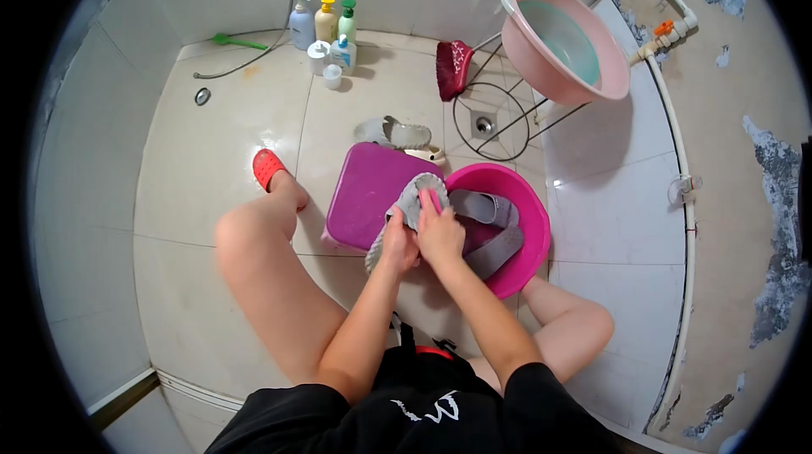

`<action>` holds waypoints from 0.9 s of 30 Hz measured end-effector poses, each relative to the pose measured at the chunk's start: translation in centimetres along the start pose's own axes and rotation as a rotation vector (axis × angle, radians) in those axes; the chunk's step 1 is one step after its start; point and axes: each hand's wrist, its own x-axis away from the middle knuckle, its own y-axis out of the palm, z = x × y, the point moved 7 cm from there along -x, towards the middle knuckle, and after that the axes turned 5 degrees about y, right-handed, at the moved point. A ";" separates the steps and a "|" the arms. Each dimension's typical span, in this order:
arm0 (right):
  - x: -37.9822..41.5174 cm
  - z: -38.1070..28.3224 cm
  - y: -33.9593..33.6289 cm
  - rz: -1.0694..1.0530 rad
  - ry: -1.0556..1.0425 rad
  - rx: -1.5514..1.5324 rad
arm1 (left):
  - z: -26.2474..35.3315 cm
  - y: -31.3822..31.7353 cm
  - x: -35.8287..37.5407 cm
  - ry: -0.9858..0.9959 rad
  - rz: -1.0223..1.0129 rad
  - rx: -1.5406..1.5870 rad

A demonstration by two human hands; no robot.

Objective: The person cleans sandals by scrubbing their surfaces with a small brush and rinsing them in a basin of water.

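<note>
In the head view, my left hand (399, 243) is closed round a grey slipper (404, 200), held tilted at the right edge of a purple stool (359, 192). My right hand (441, 236) grips a pink brush (436, 199), mostly hidden by the fingers, against the slipper's upper end. Right beside the hands stands a magenta basin (539, 221) with grey slippers (497, 255) inside. Behind the stool, another grey slipper (409, 134) lies on the floor, with a cream shoe (433, 155) partly hidden next to it.
Several pump bottles (326, 21) stand by the back wall. A pink washbasin (613, 65) rests on a wire stand (491, 86) at the back right, near a red broom head (453, 69). There is a floor drain (484, 123) under the stand. A green brush (237, 41) lies at the back left.
</note>
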 end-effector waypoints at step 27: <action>5.6 1.7 0.1 -0.054 -0.081 -0.063 | -2.3 -2.8 -2.0 -0.077 0.043 0.025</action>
